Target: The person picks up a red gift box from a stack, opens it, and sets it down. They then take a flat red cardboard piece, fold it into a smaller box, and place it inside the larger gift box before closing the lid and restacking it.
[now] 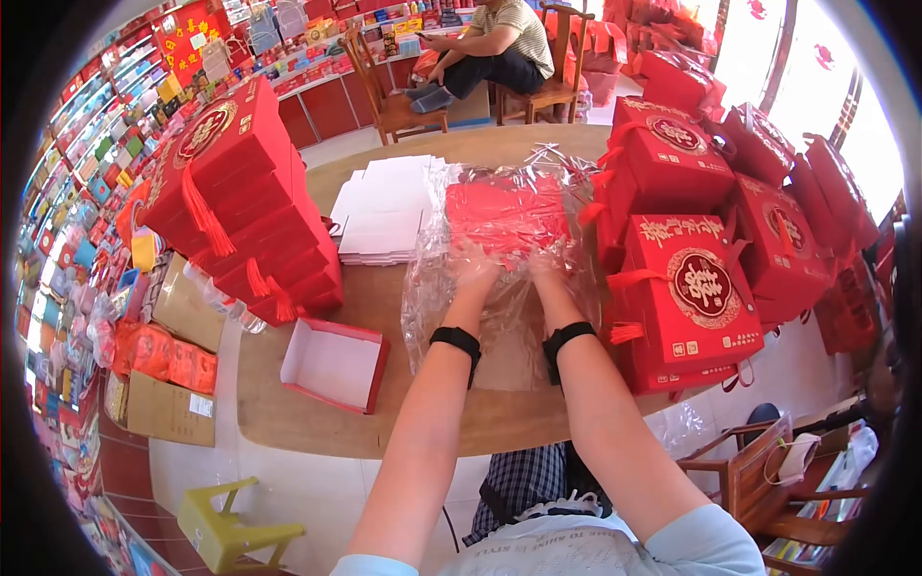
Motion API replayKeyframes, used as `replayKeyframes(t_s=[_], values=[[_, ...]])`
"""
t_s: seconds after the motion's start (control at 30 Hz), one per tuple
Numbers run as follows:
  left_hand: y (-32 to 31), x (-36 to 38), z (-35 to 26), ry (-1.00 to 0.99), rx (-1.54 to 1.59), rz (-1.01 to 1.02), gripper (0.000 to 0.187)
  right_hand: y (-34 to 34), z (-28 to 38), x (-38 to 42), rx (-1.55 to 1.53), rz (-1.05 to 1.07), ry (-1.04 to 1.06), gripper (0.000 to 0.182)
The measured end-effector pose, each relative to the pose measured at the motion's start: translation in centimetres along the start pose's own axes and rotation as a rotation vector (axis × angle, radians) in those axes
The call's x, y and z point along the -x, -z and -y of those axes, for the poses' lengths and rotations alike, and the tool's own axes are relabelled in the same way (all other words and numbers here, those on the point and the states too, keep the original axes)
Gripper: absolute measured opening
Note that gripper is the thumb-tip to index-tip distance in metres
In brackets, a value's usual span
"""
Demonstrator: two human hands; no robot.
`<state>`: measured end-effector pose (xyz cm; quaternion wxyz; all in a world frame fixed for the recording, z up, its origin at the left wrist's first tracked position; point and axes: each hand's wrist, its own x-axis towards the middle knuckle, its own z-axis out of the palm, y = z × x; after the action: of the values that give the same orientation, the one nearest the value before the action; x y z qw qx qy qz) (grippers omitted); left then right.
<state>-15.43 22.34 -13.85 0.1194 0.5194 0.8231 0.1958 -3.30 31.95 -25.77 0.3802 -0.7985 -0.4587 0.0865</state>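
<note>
In the middle of the table, a red stack (507, 213) of flat, soft-looking pieces lies inside a crinkled clear plastic bag (432, 307). Both arms reach forward into the bag's near part. My left hand (474, 263) is closed at the near left edge of the red stack, partly veiled by shiny plastic. At the near right edge, my right hand (546, 263) also closes on it. Glare and folds blur the fingers. Just left of the bag sits a pile of flat white cardboard pieces (384, 206). An open red box (336, 365) with a white inside lies nearer.
Stacked red gift boxes with tassels (254, 192) rise at the left table edge. More red boxes (687, 298) crowd the right. A seated person (499, 43) is behind the table. A green stool (230, 533) and cardboard cartons (168, 413) stand on the floor.
</note>
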Motion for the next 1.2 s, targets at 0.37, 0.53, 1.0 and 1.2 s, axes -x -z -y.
replayKeyframes(t_s=[0.37,0.53,1.0,1.2], values=[[-0.7,-0.7,2.7,0.018,0.366,-0.222,0.061,5.0,2.7,2.4,0.044,-0.101,0.109,0.060],[-0.9,-0.9,3.7,0.056,0.408,-0.541,0.056,9.2,3.1,4.1,-0.792,-0.177,-0.067,0.046],[6.6,24.0,6.7,0.054,1.424,0.313,0.029,20.1,-0.4,16.3,-1.490,0.573,-0.659,0.029],[19.5,33.7,12.2,-0.707,0.697,1.405,0.042,31.1,-5.1,20.8,-1.298,0.983,-0.586,0.027]])
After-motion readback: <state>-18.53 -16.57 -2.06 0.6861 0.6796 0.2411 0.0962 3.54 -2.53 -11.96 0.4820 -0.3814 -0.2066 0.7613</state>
